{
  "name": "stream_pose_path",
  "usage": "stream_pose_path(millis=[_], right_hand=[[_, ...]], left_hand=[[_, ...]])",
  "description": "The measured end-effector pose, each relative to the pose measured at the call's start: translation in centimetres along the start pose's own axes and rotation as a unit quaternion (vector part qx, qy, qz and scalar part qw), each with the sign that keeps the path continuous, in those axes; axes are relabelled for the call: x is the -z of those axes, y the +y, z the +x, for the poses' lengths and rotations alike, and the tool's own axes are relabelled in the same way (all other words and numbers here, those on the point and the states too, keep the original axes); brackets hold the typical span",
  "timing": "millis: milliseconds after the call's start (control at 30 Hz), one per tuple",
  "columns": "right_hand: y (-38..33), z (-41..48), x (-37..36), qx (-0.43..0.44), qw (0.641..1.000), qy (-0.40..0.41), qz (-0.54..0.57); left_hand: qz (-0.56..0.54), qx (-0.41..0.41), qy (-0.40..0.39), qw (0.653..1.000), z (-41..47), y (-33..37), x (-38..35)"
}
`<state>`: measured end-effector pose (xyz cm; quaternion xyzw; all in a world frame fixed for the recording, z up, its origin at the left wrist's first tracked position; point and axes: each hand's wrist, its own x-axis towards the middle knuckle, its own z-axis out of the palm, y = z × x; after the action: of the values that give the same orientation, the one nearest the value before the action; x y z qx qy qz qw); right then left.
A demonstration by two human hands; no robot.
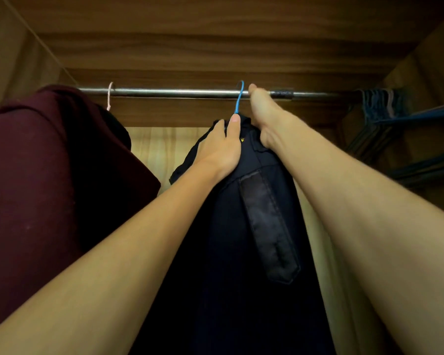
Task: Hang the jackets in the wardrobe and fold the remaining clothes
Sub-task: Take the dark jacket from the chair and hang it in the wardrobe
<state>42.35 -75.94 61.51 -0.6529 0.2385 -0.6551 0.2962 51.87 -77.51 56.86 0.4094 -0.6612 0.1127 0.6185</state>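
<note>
Navy jacket [241, 226] hangs on the blue hanger [239, 101], hook over the rail [177, 93] inside the wardrobe [215, 47]. Left hand [221, 149] grips the jacket collar at the base of the hook, thumb pointing up. Right hand [264, 119] is stretched out, fingers straight and together, tips touching the rail just right of the hook. Maroon jacket [49, 175] on a pink hanger [109, 96] far left. Spare hangers [379, 106] bunched far right.

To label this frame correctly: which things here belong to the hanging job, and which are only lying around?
In the job: navy jacket, blue hanger, rail, left hand, right hand.
Not in use now: maroon garment, pink hanger, spare hangers.
</note>
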Motion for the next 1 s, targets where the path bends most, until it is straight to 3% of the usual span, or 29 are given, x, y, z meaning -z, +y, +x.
stream_pose_path(millis=[133, 267, 400, 567, 733, 1000], right_hand=[[1.1, 0.1, -1.0, -0.015, 1.0, 0.017, 0.001], [0.1, -1.4, -0.8, -0.022, 0.999, -0.019, -0.029], [-0.7, -2.8, -0.2, -0.017, 0.991, 0.002, -0.134], [-2.4, -5.4, 0.6, 0.018, 0.96, 0.009, -0.279], [-3.8, -9.3, 0.6, 0.095, 0.896, 0.063, -0.43], [-4.2, -13.9, -0.2, 0.167, 0.842, 0.137, -0.494]], left_hand=[[0.025, -0.028, -0.009, 0.999, -2.8, -1.3, 0.6], [0.002, -0.021, 0.002, 1.0, -4.4, -1.5, 1.5], [-0.023, -0.017, 0.0, 1.0, -5.9, -0.3, 2.0], [-0.006, -0.028, -0.009, 1.0, -7.6, 1.6, 2.2], [-0.036, -0.047, 0.0, 0.998, -8.9, 3.2, 2.9], [-0.072, -0.021, -0.03, 0.997, -11.8, 3.8, 5.5]])
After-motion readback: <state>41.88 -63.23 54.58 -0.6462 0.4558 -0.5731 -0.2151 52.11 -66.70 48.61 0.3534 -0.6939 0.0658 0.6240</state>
